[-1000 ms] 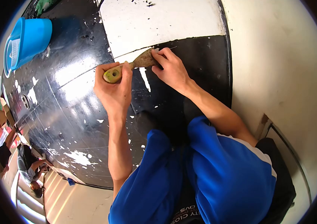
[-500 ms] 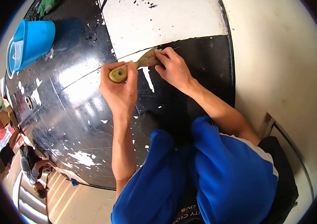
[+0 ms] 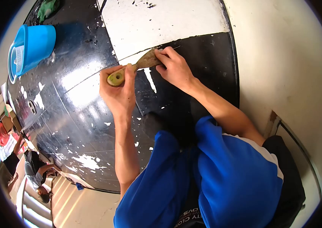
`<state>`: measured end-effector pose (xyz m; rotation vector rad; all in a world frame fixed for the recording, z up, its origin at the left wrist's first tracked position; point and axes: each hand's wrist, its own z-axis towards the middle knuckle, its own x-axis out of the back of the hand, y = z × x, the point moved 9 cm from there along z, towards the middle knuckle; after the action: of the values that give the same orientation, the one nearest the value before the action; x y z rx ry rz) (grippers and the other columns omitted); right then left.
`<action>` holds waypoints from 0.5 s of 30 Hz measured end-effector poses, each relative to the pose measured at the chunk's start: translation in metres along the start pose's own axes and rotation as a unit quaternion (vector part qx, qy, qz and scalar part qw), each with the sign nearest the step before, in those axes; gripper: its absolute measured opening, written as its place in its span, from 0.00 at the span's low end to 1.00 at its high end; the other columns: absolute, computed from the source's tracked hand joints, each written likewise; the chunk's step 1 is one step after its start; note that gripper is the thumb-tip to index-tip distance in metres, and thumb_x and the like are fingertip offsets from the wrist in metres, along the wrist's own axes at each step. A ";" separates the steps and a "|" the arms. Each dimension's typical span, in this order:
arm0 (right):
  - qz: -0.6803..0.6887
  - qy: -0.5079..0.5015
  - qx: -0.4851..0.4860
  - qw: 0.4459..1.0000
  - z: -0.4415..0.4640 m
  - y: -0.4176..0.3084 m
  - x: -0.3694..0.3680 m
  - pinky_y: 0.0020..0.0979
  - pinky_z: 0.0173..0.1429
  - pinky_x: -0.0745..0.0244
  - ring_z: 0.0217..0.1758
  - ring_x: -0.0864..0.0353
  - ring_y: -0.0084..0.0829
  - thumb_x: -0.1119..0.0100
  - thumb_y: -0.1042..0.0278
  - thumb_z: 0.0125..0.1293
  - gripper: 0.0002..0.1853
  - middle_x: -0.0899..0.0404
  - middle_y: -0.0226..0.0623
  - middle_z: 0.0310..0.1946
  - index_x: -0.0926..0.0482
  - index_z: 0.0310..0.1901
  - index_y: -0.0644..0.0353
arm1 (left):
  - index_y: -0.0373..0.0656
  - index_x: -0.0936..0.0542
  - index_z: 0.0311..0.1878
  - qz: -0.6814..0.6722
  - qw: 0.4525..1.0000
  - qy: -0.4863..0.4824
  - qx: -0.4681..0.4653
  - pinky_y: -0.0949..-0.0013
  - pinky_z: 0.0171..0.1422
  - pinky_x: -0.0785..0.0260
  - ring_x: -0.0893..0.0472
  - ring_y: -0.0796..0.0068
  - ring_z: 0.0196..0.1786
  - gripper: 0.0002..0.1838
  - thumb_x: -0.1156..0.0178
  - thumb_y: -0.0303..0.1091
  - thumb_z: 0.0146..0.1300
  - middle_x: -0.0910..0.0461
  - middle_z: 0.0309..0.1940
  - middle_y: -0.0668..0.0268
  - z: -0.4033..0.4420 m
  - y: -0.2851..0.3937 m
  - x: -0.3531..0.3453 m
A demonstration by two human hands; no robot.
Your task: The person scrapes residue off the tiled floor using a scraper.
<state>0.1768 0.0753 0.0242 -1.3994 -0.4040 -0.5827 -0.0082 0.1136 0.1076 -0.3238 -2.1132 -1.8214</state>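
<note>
A putty knife [image 3: 145,60] with a yellow-green handle and a stained blade is held slantwise above the black surface [image 3: 206,68]. My left hand [image 3: 117,93] is closed around its handle, the butt end with its hole pointing toward me. My right hand [image 3: 176,70] pinches the broad end of the blade between thumb and fingers; the blade's edge is partly hidden by those fingertips. Behind the blade lies a white bared patch [image 3: 164,22] with a straight border. A narrow white streak [image 3: 150,79] shows just below the blade.
On the black surface at upper left stands a blue bucket [image 3: 41,41], with a green glove [image 3: 47,9] beyond it. White flaked spots [image 3: 88,161] dot the lower left. Another person [image 3: 37,173] is at the far left edge. A pale wall [image 3: 282,57] rises at right.
My left hand and the knife handle have shifted slightly left. My right hand stays at the blade end. The view has tilted a little, so the bucket appears lower.
</note>
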 end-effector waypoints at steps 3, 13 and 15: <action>0.010 0.004 0.017 1.000 0.003 -0.003 -0.011 0.36 0.48 0.16 0.44 0.16 0.39 0.25 0.79 0.52 0.29 0.21 0.39 0.44 0.16 0.60 0.66 | 0.31 0.22 0.43 -0.016 1.000 0.006 -0.004 0.74 0.43 0.19 0.11 0.74 0.37 0.15 0.28 0.33 0.70 0.13 0.34 0.56 0.004 -0.003 0.008; -0.031 0.011 0.003 0.999 0.006 0.005 0.006 0.36 0.48 0.16 0.43 0.15 0.39 0.25 0.78 0.53 0.27 0.21 0.39 0.44 0.15 0.59 0.65 | 0.32 0.23 0.43 0.000 1.000 -0.020 -0.014 0.74 0.43 0.21 0.13 0.76 0.37 0.14 0.29 0.31 0.69 0.13 0.33 0.57 0.012 0.004 -0.011; -0.029 0.009 -0.001 1.000 0.006 0.003 0.004 0.36 0.49 0.16 0.43 0.15 0.40 0.26 0.78 0.53 0.27 0.21 0.39 0.44 0.15 0.58 0.66 | 0.31 0.23 0.44 -0.022 1.000 -0.018 -0.001 0.74 0.44 0.21 0.12 0.75 0.37 0.14 0.29 0.31 0.69 0.13 0.33 0.56 0.011 0.000 -0.005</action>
<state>0.1817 0.0807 0.0253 -1.3880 -0.4319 -0.6427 -0.0043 0.1248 0.1042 -0.3160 -2.1599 -1.8546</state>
